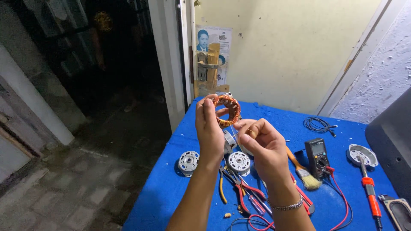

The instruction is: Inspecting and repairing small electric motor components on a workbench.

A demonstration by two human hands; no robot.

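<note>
My left hand [208,124] holds up a round copper-wound motor coil [228,108] by its left edge, above the blue table [171,179]. My right hand [262,143] is just below and to the right of the coil, fingers pinched on a thin wire that runs from it. A metal bracelet sits on my right wrist. Two round silver motor end covers [189,161] [239,162] lie on the table under my hands.
Red-handled pliers [244,192], a paintbrush [302,169], a black multimeter [317,156] with red and black leads, a coiled black cable [317,125], an orange-handled screwdriver [370,192] and another silver cover [362,154] lie on the table. An open doorway is at left.
</note>
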